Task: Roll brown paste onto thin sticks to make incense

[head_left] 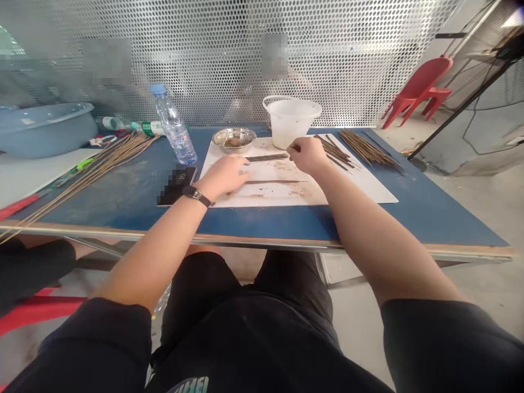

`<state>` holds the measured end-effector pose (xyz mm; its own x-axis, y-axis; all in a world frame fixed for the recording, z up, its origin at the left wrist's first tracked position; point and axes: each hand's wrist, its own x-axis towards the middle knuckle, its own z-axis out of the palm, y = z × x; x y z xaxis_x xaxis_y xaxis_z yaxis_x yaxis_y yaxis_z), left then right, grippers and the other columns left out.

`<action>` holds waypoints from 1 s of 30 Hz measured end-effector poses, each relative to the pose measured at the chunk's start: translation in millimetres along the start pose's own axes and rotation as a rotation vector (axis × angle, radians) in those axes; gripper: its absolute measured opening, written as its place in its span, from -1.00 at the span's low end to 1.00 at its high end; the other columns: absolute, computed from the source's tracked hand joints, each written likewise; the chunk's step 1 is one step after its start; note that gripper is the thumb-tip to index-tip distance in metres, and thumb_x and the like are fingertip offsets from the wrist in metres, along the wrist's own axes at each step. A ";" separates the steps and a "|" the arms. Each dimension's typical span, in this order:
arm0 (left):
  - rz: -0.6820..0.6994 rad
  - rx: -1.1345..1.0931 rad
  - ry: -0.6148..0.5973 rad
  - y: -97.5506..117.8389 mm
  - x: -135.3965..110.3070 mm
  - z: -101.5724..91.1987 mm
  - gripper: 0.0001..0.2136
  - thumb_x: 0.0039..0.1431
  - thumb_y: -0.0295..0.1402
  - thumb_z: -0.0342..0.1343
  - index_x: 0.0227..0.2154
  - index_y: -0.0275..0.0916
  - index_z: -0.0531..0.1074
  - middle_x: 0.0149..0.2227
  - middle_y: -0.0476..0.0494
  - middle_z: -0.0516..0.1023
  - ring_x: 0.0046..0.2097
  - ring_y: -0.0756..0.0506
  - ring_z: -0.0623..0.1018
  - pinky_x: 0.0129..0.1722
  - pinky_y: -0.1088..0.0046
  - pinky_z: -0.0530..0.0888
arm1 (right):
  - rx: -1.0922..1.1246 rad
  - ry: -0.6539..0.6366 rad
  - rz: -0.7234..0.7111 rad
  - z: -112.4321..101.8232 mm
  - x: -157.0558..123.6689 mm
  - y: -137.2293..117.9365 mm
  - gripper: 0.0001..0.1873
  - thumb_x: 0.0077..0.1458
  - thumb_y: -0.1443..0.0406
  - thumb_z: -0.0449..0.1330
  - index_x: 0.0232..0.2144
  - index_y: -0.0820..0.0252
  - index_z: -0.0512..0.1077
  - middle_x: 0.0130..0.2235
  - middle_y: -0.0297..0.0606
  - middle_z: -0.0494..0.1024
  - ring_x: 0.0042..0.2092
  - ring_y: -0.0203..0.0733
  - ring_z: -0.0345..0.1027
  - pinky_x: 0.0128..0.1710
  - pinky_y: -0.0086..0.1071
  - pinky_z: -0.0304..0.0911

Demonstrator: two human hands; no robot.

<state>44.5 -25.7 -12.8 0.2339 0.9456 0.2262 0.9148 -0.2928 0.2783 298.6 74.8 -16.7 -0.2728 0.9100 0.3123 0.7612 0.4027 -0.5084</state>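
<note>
The left hand (223,177) lies palm down on a white board (360,183), its fingers (243,170) extended and released, with the tips at the near end of a dark stick (268,158). The right hand (307,154) sits at the stick's far end, fingers (293,147) curled downward; whether they grasp anything is hidden from this view. A second dark stick (274,181) lies on the board just in front, below the left fingertips, among scattered pale shavings (301,191). A wristwatch (197,196) circles the left wrist. Beyond the hands stand a steel bowl (234,139) and a white plastic bucket (291,123). Bundled brown sticks (368,150) lie on the blue surface (262,221) to the right, long thin sticks (94,169) to the left, beside a water bottle (175,125).
</note>
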 end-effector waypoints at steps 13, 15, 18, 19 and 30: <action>0.054 0.207 -0.243 98.6 -52.3 31.2 -0.16 0.43 0.18 -0.14 0.47 -0.47 0.16 0.51 -0.49 0.14 0.50 -0.41 0.20 0.45 0.13 0.19 | 0.022 -0.007 -0.027 3.2 6.9 -0.1 -0.74 0.31 0.29 0.14 -0.43 0.14 0.51 -0.38 -0.13 0.62 -0.24 -0.02 0.50 -0.12 -0.18 0.39; 0.047 0.205 -0.252 102.8 -59.7 25.8 -0.16 0.44 0.18 -0.18 0.47 -0.47 0.15 0.50 -0.48 0.16 0.48 -0.40 0.23 0.42 0.14 0.23 | 0.039 -0.022 -0.009 2.2 5.9 -3.1 -0.76 0.27 0.35 0.13 -0.44 0.15 0.51 -0.37 -0.14 0.62 -0.25 -0.05 0.49 -0.17 -0.23 0.38; 0.018 0.197 -0.271 102.2 -57.6 25.8 -0.14 0.45 0.20 -0.23 0.49 -0.47 0.09 0.52 -0.47 0.10 0.50 -0.38 0.20 0.43 0.15 0.21 | 0.040 -0.033 0.017 -0.8 2.9 -8.9 -0.83 0.18 0.37 0.23 -0.48 0.17 0.50 -0.38 -0.16 0.61 -0.26 -0.07 0.48 -0.21 -0.27 0.37; 0.003 0.196 -0.273 99.8 -52.9 27.6 -0.14 0.45 0.20 -0.25 0.49 -0.47 0.06 0.53 -0.46 0.08 0.51 -0.38 0.17 0.45 0.12 0.17 | 0.028 -0.029 0.025 -1.9 1.8 -10.7 -0.85 0.14 0.36 0.27 -0.49 0.17 0.50 -0.38 -0.16 0.60 -0.26 -0.07 0.48 -0.21 -0.28 0.36; -0.108 0.237 -0.399 76.4 -0.3 31.9 0.00 0.37 0.27 -0.29 0.53 -0.57 -0.16 0.57 -0.51 -0.22 0.57 -0.38 -0.15 0.51 -0.05 -0.11 | -0.015 -0.083 0.053 0.8 2.1 -10.7 -0.80 0.32 0.31 0.17 -0.33 0.24 0.55 -0.31 -0.09 0.60 -0.22 -0.09 0.46 -0.15 -0.28 0.40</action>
<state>124.8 -43.8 -21.5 0.1994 0.9631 -0.1809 0.9798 -0.1936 0.0492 289.3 72.5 -11.3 -0.2793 0.9351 0.2180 0.7841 0.3532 -0.5104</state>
